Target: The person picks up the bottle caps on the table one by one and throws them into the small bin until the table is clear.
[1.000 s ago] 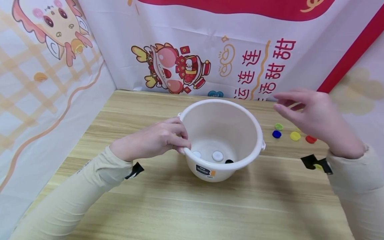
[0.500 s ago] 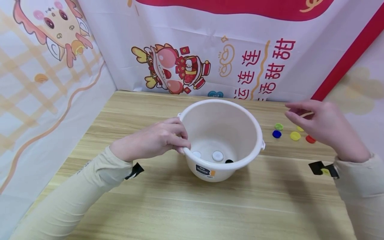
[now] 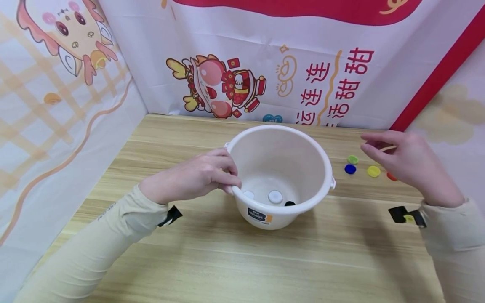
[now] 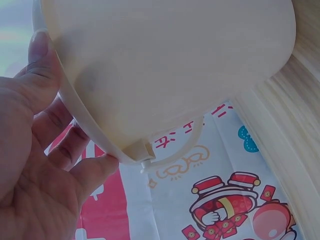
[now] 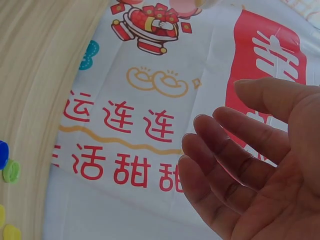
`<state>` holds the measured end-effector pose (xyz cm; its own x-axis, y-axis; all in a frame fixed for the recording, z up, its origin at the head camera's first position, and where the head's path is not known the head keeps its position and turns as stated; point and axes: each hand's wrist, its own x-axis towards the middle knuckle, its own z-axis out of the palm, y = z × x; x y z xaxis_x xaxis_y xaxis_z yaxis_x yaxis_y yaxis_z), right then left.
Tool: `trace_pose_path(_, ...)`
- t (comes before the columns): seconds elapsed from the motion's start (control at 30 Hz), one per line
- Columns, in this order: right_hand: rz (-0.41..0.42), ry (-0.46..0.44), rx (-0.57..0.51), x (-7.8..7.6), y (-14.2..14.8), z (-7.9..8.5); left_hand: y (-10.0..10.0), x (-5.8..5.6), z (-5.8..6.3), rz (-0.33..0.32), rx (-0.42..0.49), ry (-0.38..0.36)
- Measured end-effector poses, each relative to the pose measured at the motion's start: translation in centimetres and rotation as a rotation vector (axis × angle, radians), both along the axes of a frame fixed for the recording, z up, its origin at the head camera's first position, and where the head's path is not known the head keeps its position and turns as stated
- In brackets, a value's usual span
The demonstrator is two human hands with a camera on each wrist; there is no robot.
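A cream plastic bucket (image 3: 280, 155) stands on the wooden table, its rim held by my left hand (image 3: 204, 174). In the left wrist view, the left hand's thumb and fingers lie on either side of the bucket's edge. Two white caps (image 3: 275, 196) and a black cap (image 3: 289, 203) lie on the bucket floor. Over several small coloured caps at the right hovers my right hand (image 3: 409, 164), fingers loosely bent and holding nothing. Below it I see a green cap (image 3: 353, 159), a blue cap (image 3: 350, 169), a yellow cap (image 3: 373, 171) and a partly hidden red cap (image 3: 392, 176).
The bucket's thin handle (image 4: 187, 145) hangs at its side in the left wrist view. A printed white cloth (image 3: 151, 50) rises along the table's back edge, and another printed cloth (image 3: 34, 139) borders the left side. Wooden tabletop (image 3: 242, 265) extends in front of the bucket.
My right hand has drawn away to the right and slightly lower, over the coloured caps, and has almost stopped. The left hand and the bucket stay in place.
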<state>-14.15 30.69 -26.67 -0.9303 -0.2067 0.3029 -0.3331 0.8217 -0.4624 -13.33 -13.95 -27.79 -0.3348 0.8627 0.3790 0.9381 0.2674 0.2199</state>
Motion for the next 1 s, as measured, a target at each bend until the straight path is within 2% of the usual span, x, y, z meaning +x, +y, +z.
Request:
trace_pose_path(0.3,-0.030,-0.052,-0.009,-0.3,0.0,-0.3,0.1,-0.1,0.0,-0.012,0.006,-0.001)
trace_pose_path(0.5,-0.028,-0.049,-0.012,-0.5,0.2,-0.6,0.1,-0.1,0.0,0.001,0.000,-0.012)
trace_pose_path(0.8,-0.011,-0.032,-0.019,-0.8,0.8,-1.3,0.1,-0.1,0.0,-0.011,0.011,0.013)
trace_pose_path(1.0,-0.044,-0.077,0.010,-1.0,1.2,-1.8,0.1,0.0,0.0,0.003,-0.004,0.001)
